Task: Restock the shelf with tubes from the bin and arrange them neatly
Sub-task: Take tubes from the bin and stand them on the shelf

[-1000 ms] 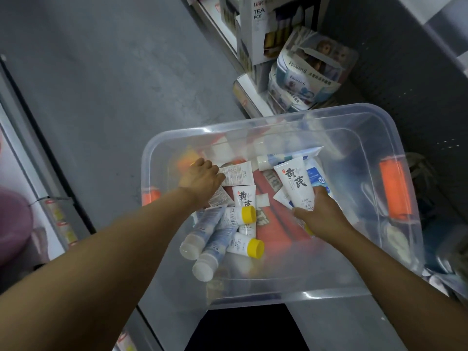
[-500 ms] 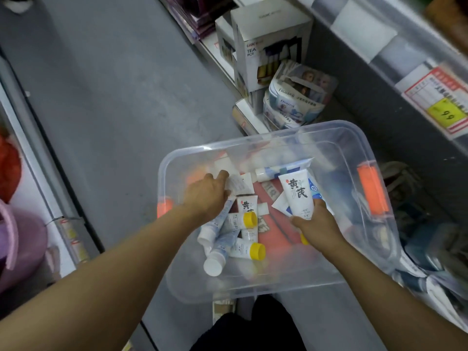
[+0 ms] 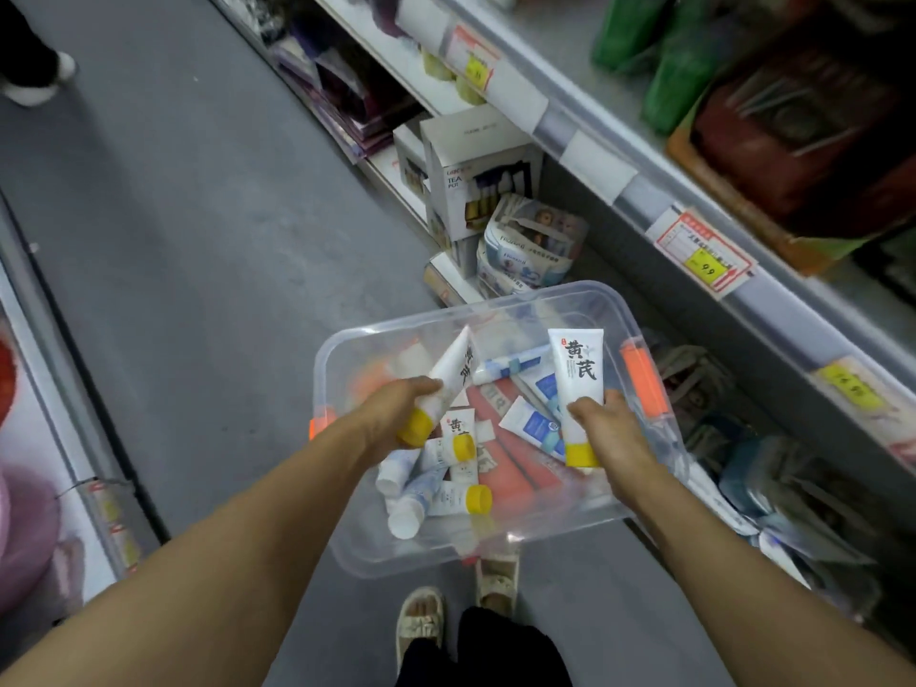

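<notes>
A clear plastic bin (image 3: 446, 557) with orange latches stands on the grey floor by my feet. Inside lie several white tubes (image 3: 448, 498) with yellow or white caps, plus blue-labelled ones (image 3: 533, 423). My left hand (image 3: 391, 414) grips a white yellow-capped tube (image 3: 448, 374), tilted up to the right above the bin. My right hand (image 3: 602, 428) holds another white yellow-capped tube (image 3: 577, 369) upright, its black characters facing me. The shelf (image 3: 644, 190) with price tags runs along the right.
A tea-pot box (image 3: 476, 176) and tissue packs (image 3: 530, 250) sit on the low shelf beyond the bin. Green and dark packages fill the upper right shelf. Bagged goods crowd the lower right. Another person's foot (image 3: 34, 76) shows at top left. My sandalled feet (image 3: 421, 622) stand below the bin.
My left hand has picked a yellow-capped tube out of the pile and lifted it. My right hand raised its tube higher. The view has tilted up, showing more of the shelf.
</notes>
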`<action>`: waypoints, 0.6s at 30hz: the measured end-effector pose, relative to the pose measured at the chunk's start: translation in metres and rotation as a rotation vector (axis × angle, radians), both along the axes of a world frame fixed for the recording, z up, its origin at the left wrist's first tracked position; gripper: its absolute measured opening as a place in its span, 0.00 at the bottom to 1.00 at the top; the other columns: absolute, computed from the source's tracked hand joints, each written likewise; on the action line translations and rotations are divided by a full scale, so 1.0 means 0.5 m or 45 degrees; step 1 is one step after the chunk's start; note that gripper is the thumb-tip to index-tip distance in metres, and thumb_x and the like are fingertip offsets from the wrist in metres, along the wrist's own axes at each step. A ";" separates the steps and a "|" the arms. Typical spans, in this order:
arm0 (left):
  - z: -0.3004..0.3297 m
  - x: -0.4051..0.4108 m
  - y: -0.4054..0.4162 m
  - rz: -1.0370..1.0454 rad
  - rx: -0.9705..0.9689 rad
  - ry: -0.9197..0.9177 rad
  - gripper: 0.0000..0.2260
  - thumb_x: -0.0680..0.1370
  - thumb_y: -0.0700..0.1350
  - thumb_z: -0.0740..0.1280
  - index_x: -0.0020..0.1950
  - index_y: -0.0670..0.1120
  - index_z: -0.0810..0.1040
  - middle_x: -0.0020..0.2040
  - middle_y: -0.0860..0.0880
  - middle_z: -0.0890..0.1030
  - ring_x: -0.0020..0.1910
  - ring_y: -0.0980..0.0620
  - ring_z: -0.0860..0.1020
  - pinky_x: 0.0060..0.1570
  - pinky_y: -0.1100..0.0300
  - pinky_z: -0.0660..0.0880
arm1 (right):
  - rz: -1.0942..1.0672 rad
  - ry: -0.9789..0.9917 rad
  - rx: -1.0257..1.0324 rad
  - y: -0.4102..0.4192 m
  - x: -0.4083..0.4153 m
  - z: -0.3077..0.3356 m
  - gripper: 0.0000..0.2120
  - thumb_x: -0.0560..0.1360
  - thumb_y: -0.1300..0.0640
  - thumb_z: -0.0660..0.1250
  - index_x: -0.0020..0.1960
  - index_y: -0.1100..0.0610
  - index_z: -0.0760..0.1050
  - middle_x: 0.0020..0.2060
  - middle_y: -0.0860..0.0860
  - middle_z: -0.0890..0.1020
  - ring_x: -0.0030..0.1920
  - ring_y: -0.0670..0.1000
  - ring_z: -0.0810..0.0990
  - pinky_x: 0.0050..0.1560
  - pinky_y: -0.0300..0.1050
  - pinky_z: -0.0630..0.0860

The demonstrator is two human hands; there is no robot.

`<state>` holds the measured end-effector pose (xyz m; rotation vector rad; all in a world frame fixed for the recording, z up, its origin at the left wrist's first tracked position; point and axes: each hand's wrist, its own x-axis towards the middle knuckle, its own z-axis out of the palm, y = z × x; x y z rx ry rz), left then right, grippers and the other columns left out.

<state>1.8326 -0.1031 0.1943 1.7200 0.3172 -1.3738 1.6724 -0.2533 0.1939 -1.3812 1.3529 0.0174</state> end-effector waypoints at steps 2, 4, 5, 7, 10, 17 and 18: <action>0.044 0.000 0.002 0.056 -0.130 0.038 0.13 0.79 0.45 0.60 0.60 0.38 0.72 0.43 0.41 0.79 0.35 0.47 0.77 0.36 0.58 0.76 | -0.058 -0.062 0.017 0.008 -0.002 0.039 0.16 0.76 0.62 0.59 0.63 0.61 0.65 0.55 0.58 0.77 0.43 0.53 0.78 0.38 0.45 0.76; 0.087 0.000 0.004 0.136 -0.301 0.098 0.14 0.80 0.42 0.57 0.63 0.37 0.70 0.45 0.39 0.79 0.35 0.45 0.80 0.36 0.54 0.78 | -0.100 -0.136 0.023 0.019 -0.003 0.083 0.17 0.76 0.64 0.59 0.64 0.60 0.64 0.57 0.58 0.76 0.48 0.55 0.79 0.44 0.48 0.79; 0.111 -0.001 0.004 0.157 -0.384 0.142 0.15 0.80 0.40 0.56 0.64 0.36 0.69 0.47 0.38 0.79 0.34 0.45 0.82 0.34 0.54 0.80 | -0.111 -0.181 0.019 0.026 -0.004 0.109 0.17 0.77 0.65 0.59 0.64 0.59 0.64 0.57 0.56 0.76 0.48 0.54 0.79 0.41 0.45 0.78; 0.159 -0.008 0.004 0.127 -0.501 0.204 0.17 0.80 0.39 0.55 0.67 0.37 0.67 0.48 0.37 0.79 0.33 0.45 0.83 0.32 0.54 0.81 | -0.134 -0.302 -0.003 0.039 -0.008 0.158 0.20 0.76 0.68 0.60 0.67 0.58 0.63 0.57 0.55 0.76 0.47 0.51 0.78 0.37 0.40 0.76; 0.234 -0.023 0.000 0.003 -0.599 0.114 0.18 0.79 0.35 0.56 0.69 0.36 0.66 0.47 0.39 0.79 0.38 0.46 0.82 0.33 0.57 0.81 | -0.167 -0.430 -0.075 0.054 -0.019 0.235 0.20 0.76 0.68 0.62 0.66 0.58 0.64 0.60 0.56 0.76 0.48 0.49 0.77 0.40 0.40 0.74; 0.426 -0.039 -0.037 -0.127 -0.757 -0.331 0.22 0.76 0.27 0.59 0.68 0.41 0.65 0.57 0.40 0.75 0.43 0.48 0.77 0.44 0.51 0.74 | -0.103 -0.517 -0.457 0.075 -0.057 0.426 0.24 0.74 0.66 0.67 0.65 0.54 0.63 0.63 0.52 0.75 0.59 0.52 0.75 0.60 0.53 0.74; 0.451 -0.042 -0.048 -0.122 -0.759 -0.414 0.23 0.76 0.27 0.59 0.68 0.42 0.65 0.58 0.40 0.75 0.45 0.46 0.77 0.47 0.49 0.74 | -0.077 -0.469 -0.558 0.077 -0.065 0.452 0.24 0.73 0.64 0.68 0.65 0.56 0.62 0.63 0.53 0.75 0.58 0.52 0.75 0.58 0.52 0.74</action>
